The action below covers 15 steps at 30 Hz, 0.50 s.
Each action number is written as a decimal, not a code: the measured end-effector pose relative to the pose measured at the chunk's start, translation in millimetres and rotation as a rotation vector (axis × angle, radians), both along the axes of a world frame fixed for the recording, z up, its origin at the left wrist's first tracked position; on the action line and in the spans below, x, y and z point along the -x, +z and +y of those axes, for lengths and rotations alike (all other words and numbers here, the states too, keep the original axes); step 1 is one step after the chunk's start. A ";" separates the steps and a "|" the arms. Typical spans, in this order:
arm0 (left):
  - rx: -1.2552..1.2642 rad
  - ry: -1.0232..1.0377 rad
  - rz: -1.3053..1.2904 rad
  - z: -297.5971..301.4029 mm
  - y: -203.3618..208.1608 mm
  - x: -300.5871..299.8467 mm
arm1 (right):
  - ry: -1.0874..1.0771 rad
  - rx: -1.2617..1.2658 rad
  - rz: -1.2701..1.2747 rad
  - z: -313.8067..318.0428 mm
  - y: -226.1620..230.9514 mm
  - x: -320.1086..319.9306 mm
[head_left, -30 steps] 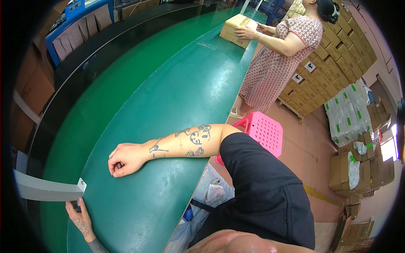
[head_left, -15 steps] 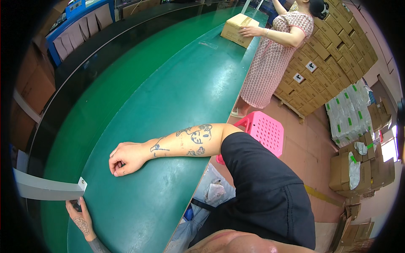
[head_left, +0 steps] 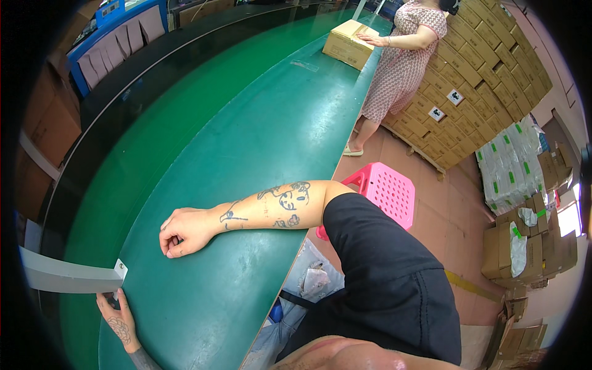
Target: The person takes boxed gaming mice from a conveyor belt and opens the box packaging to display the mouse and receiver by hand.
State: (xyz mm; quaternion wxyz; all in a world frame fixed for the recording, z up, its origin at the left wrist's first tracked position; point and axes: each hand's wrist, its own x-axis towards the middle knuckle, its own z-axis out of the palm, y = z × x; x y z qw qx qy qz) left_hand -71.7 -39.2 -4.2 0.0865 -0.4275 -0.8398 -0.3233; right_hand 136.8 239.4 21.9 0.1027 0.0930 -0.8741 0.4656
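My right hand [head_left: 187, 232] rests on the green tabletop [head_left: 246, 154], its fingers loosely curled into a fist with nothing showing in them. The tattooed right forearm lies across the table from the right. At the lower left, my left hand [head_left: 119, 317] is up against the end of a grey metal bar [head_left: 74, 275]. Thumb and a finger point up and stand apart at the bar's lower edge; the other fingers are mostly hidden.
A person [head_left: 404, 61] in a patterned dress stands at the far right edge, one hand on a cardboard box [head_left: 347, 48]. A pink stool [head_left: 388, 194] stands beside the table. Stacked cartons [head_left: 468, 92] and wrapped bundles [head_left: 509, 166] are behind. A green belt [head_left: 154, 139] runs along the left.
The other person has stepped back and turned, with the hand shifted to the top of the box. My arms have stayed where they were.
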 end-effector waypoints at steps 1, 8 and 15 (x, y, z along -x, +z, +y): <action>0.000 0.000 0.000 0.2 0.9 -0.2 | 0.000 0.000 0.000 0.1 -0.5 0.0; -0.005 -0.008 -0.009 -1.9 -1.3 2.8 | -0.013 0.026 0.030 -0.6 -1.0 0.6; 0.042 0.006 -0.067 -1.7 2.5 1.5 | 0.007 -0.006 0.004 0.3 0.3 0.1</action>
